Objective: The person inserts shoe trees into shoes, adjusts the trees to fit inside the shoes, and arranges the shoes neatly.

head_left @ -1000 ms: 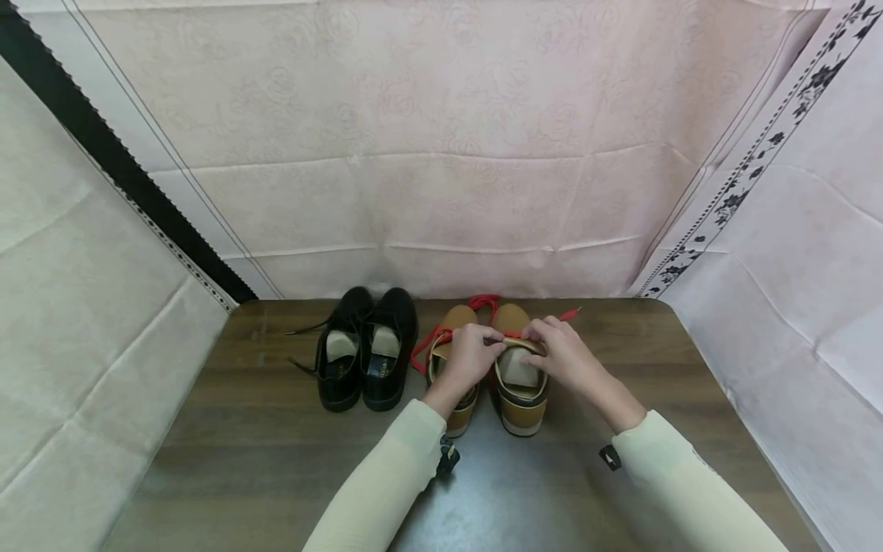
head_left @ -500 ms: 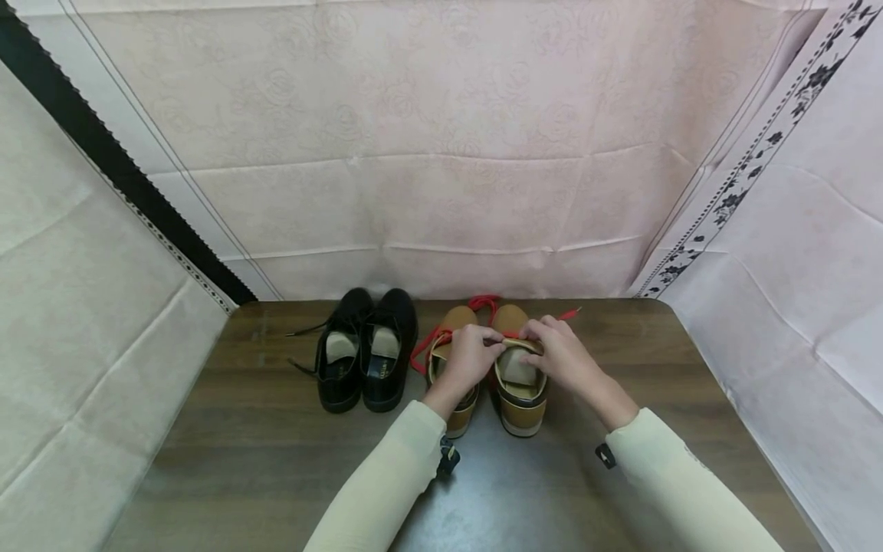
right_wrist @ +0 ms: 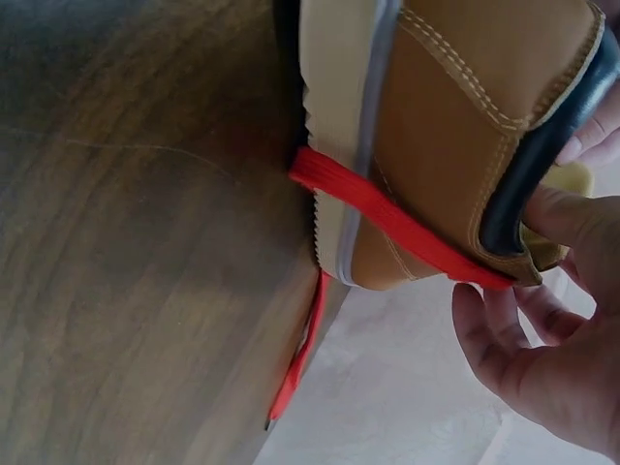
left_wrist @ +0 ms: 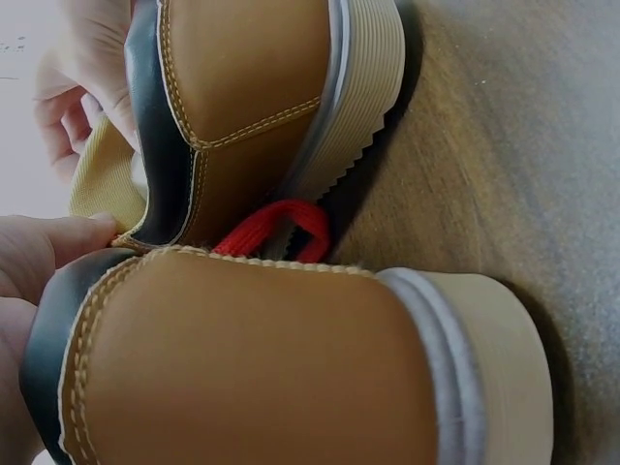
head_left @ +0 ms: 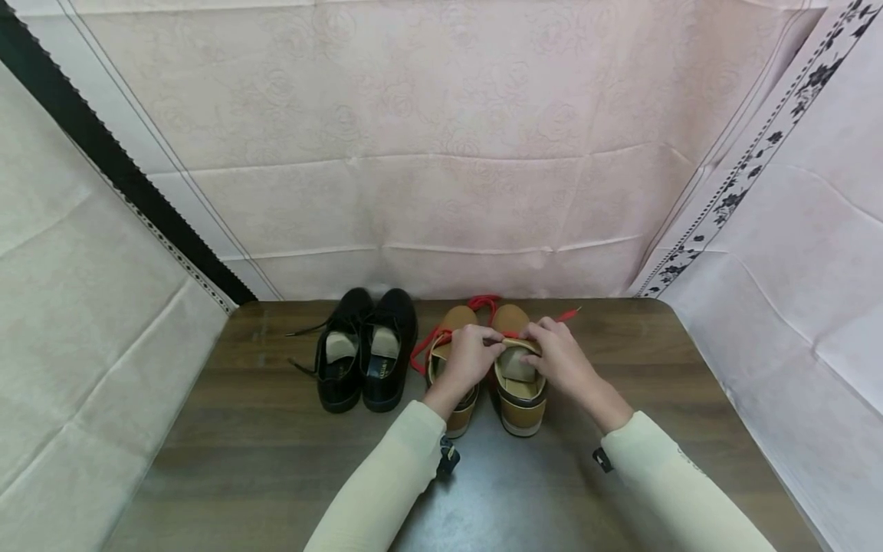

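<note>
Two tan lace-up shoes stand side by side, toes away from me. At the right shoe, my left hand pinches the left edge of the opening, its forearm partly covering the left shoe. My right hand grips the right edge, thumb inside the collar and fingertips outside by the red lace. Between the hands the yellowish tongue shows in the left wrist view. One lace end lies out to the right; more red lace loops behind the toes.
A pair of black shoes with loose black laces stands to the left on the wooden table. Pale patterned cloth hangs behind the table's back edge and along both sides.
My right hand and forearm have shifted slightly to the left, its fingers still at the shoe's edge. The left hand and the shoes look almost unmoved.
</note>
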Action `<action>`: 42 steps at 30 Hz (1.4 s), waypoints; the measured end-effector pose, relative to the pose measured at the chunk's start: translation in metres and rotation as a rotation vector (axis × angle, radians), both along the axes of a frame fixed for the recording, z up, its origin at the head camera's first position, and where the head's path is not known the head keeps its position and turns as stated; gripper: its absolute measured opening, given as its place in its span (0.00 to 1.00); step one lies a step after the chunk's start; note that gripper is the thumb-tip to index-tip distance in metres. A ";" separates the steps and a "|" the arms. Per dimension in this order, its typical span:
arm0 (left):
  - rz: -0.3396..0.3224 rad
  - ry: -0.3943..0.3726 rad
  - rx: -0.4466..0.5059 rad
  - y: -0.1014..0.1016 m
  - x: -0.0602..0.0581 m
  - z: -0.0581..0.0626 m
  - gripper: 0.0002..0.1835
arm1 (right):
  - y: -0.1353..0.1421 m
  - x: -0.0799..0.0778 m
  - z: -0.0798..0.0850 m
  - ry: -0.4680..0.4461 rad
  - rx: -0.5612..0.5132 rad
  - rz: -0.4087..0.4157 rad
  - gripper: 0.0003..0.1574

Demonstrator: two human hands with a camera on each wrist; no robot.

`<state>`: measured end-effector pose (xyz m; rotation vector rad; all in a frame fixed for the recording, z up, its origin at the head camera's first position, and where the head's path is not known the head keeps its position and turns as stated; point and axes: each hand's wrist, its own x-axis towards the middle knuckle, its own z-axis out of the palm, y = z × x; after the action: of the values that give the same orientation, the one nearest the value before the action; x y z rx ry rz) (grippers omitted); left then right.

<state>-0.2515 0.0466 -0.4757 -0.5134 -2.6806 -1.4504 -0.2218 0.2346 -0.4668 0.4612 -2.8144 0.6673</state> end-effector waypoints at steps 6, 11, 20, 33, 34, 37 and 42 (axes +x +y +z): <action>0.005 -0.014 -0.006 0.000 0.000 0.002 0.04 | -0.002 0.000 -0.003 0.034 0.032 -0.012 0.21; 0.002 -0.012 -0.002 -0.001 0.001 0.003 0.03 | -0.003 0.002 -0.005 0.086 0.066 -0.007 0.20; 0.004 0.007 -0.011 -0.002 0.000 0.004 0.03 | -0.003 0.001 -0.010 0.147 0.073 0.011 0.22; -0.053 -0.076 -0.001 -0.005 0.007 0.009 0.16 | 0.019 0.019 -0.010 0.003 -0.087 -0.045 0.28; -0.058 -0.071 -0.003 -0.006 0.008 0.010 0.18 | 0.020 0.020 -0.010 -0.018 -0.100 -0.055 0.29; -0.068 -0.054 0.003 -0.012 0.010 0.015 0.20 | 0.023 0.025 -0.013 -0.095 -0.159 -0.086 0.31; -0.060 0.022 -0.024 -0.030 0.013 0.023 0.21 | 0.025 0.029 -0.018 -0.190 -0.243 -0.109 0.33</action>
<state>-0.2383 0.0162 -0.4523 -0.6133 -2.6913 -1.4195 -0.1930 0.2599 -0.4846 0.2089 -2.8513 1.0637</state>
